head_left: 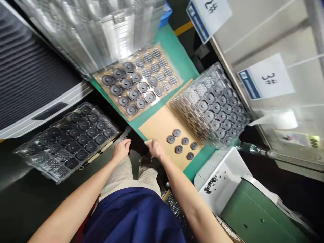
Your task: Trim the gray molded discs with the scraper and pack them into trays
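My left hand (122, 149) hovers beside the table's near edge, fingers curled together. Close to it, over the near corner of a brown cardboard sheet (154, 125), my right hand (155, 148) is also closed, thumb against the fingers. Whether either hand holds anything small cannot be made out. Several round dark grey parts (178, 149), each with a small central hub, lie loose on the cardboard, nearest my right hand. Beyond them, a clear plastic tray (134, 114) on the green table (186, 60) carries more such parts, with some of its pockets unfilled.
A stack of filled clear trays (194, 118) stands right of the cardboard. Another tray of dark parts (76, 135) sits lower left. Nested clear trays (111, 30) rise at the back. A white bin (227, 168) and green machine cover (260, 212) are lower right.
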### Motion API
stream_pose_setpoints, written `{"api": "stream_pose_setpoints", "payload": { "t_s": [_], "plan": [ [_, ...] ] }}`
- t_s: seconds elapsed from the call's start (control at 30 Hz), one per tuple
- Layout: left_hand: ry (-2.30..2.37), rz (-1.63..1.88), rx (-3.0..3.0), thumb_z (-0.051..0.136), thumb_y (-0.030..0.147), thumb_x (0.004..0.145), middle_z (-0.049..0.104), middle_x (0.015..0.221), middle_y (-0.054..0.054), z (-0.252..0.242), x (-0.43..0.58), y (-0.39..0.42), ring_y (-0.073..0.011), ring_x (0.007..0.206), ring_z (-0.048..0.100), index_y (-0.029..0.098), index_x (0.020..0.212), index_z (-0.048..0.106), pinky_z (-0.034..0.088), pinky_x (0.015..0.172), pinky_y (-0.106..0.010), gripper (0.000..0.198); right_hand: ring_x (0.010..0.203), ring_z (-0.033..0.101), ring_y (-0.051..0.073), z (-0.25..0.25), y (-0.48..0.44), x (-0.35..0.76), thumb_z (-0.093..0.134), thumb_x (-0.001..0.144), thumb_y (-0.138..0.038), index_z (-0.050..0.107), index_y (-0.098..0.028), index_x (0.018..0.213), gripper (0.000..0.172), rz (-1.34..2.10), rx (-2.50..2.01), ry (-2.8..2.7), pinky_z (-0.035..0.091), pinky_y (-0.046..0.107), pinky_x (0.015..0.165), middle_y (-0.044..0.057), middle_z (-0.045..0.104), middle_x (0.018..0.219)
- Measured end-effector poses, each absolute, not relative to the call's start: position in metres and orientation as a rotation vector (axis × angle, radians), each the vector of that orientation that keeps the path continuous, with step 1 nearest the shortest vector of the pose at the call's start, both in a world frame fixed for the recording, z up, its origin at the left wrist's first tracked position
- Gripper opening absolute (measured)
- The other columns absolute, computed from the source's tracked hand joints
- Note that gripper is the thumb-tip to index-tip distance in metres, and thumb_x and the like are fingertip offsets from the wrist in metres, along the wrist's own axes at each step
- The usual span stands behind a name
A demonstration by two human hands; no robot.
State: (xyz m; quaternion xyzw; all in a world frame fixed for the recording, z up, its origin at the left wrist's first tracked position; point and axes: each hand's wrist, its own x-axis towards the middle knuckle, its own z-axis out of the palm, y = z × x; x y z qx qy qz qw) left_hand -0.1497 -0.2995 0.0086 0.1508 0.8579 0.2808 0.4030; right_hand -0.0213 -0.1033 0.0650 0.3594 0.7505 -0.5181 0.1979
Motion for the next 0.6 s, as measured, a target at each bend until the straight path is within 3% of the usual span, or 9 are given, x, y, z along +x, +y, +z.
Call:
{"api": "stream_pose_setpoints", "payload": {
  "t_s": [0.27, 0.43, 0.6],
  "plan": [
    [2.008, 0.748, 0.886, 0.069, 0.038, 0.096, 0.059, 0.14, -0.013, 0.032, -0.083, -0.093, -0.0314, 0.128, 0.057, 0.019, 0.132, 0.063, 0.047, 0.109, -0.057, 0.041, 0.105, 0.064, 0.021, 0.1, -0.12, 0.143, 0.064, 0.101, -0.036, 0.066, -0.014, 0.108, 0.024, -1.026, 0.937, 2.075, 0.053, 0.04, 0.097, 0.008, 0.067, 0.111],
    [2.026, 0.696, 0.772, 0.071, 0.037, 0.094, 0.054, 0.147, -0.014, 0.032, -0.042, -0.049, -0.0345, 0.135, 0.051, 0.018, 0.132, 0.062, 0.043, 0.112, -0.061, 0.043, 0.1, 0.065, 0.026, 0.123, -0.092, 0.237, 0.056, 0.1, -0.033, 0.064, -0.017, 0.094, 0.019, -0.969, 1.205, 2.008, 0.047, 0.035, 0.09, 0.011, 0.068, 0.103],
    [1.957, 0.758, 0.488, 0.069, 0.035, 0.096, 0.062, 0.134, -0.012, 0.052, -0.028, -0.04, -0.0293, 0.121, 0.061, 0.018, 0.126, 0.064, 0.053, 0.102, -0.053, 0.035, 0.092, 0.064, 0.026, 0.14, -0.063, 0.268, 0.05, 0.098, -0.036, 0.058, -0.02, 0.085, 0.023, -1.057, 1.525, 1.998, 0.047, 0.035, 0.084, 0.009, 0.066, 0.094]
  ]
}}
